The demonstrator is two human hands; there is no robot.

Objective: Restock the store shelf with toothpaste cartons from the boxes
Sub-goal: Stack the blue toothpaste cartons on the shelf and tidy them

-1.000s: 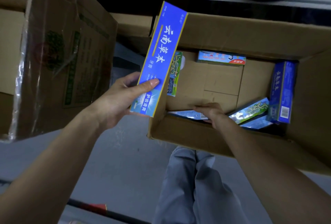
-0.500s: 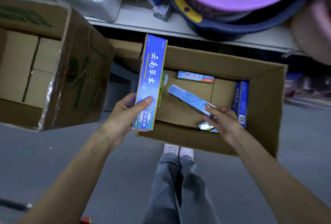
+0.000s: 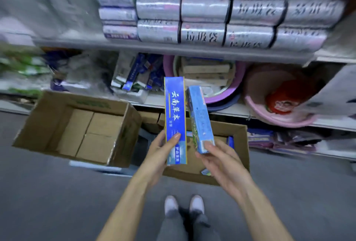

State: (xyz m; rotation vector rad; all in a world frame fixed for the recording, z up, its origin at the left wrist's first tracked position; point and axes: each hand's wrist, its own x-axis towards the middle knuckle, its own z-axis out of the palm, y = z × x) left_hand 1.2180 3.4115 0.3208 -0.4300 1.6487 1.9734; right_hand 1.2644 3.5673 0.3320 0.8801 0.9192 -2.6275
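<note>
My left hand (image 3: pixel 161 152) grips the lower end of a dark blue toothpaste carton (image 3: pixel 175 111) with white characters, held upright. Right beside it, my right hand (image 3: pixel 217 159) holds a lighter blue carton (image 3: pixel 200 119) by its lower end, tilted slightly left. Both cartons are raised above the open cardboard box (image 3: pixel 238 144) on the floor, where a few more cartons (image 3: pixel 230 141) lie. The lower shelf (image 3: pixel 231 111) behind holds several blue and white toothpaste cartons (image 3: pixel 134 74).
A second open cardboard box (image 3: pixel 77 125) stands at the left with brown inner boxes. Purple and pink basins (image 3: pixel 256 94) fill the lower shelf's right side. Wrapped silver packs (image 3: pixel 204 9) are stacked on the upper shelf. My shoes (image 3: pixel 184 205) stand on grey floor.
My right hand has lifted the light blue carton out of the box and up beside the dark blue one. My head has risen, so the shelves are now in view.
</note>
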